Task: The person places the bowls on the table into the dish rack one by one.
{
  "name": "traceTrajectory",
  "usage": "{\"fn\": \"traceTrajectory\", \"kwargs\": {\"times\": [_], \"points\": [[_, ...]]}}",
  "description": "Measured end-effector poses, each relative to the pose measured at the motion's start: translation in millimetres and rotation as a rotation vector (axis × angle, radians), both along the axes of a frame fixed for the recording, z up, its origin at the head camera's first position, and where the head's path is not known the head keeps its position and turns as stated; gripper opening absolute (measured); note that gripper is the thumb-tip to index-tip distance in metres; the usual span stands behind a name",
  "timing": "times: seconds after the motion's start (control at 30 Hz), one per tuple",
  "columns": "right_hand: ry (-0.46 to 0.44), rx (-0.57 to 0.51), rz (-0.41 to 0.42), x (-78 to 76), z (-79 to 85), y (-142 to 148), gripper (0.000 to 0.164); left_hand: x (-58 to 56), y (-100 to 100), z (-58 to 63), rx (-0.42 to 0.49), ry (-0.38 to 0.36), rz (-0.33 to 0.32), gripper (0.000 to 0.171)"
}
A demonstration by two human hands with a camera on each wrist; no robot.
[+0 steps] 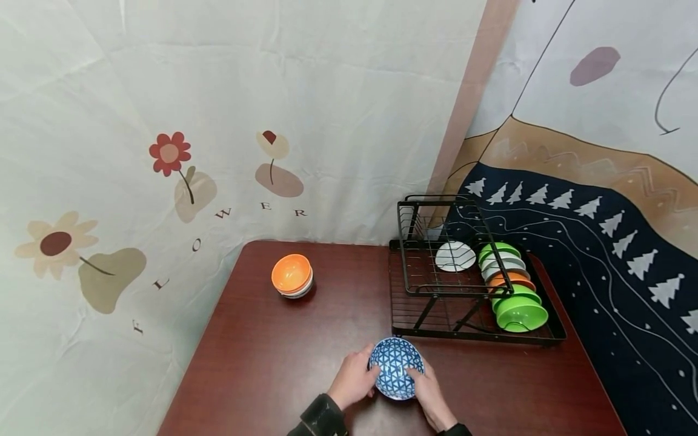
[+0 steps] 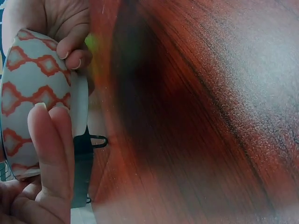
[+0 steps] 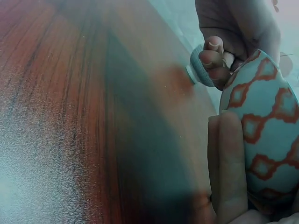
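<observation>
The blue bowl (image 1: 396, 368) is up over the surface (image 1: 322, 339), toward its near edge. The left hand (image 1: 353, 379) and right hand (image 1: 432, 395) hold its sides, fingers (image 2: 49, 154) outside, thumbs inside. A rack (image 1: 460, 294) of bowls (image 1: 521, 315) is by the far right corner, an orange bowl (image 1: 291, 273) by the far left.

Bowl (image 1: 397, 357) between hands (image 1: 353, 378) (image 1: 432, 396) looks ceramic, smooth, glossy. Desk (image 1: 245, 363) under hands: wood grain, sheen. Rack (image 1: 474, 336) ahead-right of hands: metal wire. Orange bowl (image 1: 291, 272) ahead-left: shiny, smooth. Backdrop (image 1: 338, 121) beyond hands: matt, creased cloth.
</observation>
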State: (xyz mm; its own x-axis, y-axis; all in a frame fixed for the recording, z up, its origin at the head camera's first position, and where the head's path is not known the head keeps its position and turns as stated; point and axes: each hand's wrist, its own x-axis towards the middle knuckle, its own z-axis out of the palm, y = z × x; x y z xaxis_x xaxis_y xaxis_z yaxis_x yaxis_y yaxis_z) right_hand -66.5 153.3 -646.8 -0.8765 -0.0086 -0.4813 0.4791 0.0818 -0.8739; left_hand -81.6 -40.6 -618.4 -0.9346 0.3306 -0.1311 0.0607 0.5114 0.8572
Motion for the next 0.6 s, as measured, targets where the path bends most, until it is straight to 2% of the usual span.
{"fn": "traceTrajectory", "kwargs": {"times": [0.17, 0.23, 0.3, 0.37, 0.47, 0.53, 0.6], "points": [[0.029, 0.009, -0.012, -1.6, 2.8, 5, 0.067, -4.1, -4, -3.8, 0.037, -0.036, -0.043, 0.045], [0.035, 0.016, -0.025, -2.0, 3.1, 11, 0.067, -7.7, -8, -5.9, 0.015, -0.015, -0.070, 0.043], [0.024, 0.017, -0.044, -1.8, 2.7, 20, 0.068, -10.9, -15, -8.4, -0.052, 0.038, -0.076, 0.048], [0.014, 0.014, -0.072, -0.5, 1.3, 34, 0.070, -13.7, -26, -10.3, -0.162, 0.121, -0.061, 0.050], [0.016, 0.005, -0.127, 3.2, -0.7, 60, 0.072, -17.3, -48, -18.3, -0.315, 0.238, -0.004, 0.061], [0.017, 0.006, -0.163, 5.6, -0.3, 79, 0.073, -19.3, -66, -23.4, -0.391, 0.271, 0.046, 0.076], [0.017, 0.003, -0.200, 8.1, 0.8, 99, 0.073, -20.5, -84, -29.6, -0.440, 0.265, 0.100, 0.093]]}}
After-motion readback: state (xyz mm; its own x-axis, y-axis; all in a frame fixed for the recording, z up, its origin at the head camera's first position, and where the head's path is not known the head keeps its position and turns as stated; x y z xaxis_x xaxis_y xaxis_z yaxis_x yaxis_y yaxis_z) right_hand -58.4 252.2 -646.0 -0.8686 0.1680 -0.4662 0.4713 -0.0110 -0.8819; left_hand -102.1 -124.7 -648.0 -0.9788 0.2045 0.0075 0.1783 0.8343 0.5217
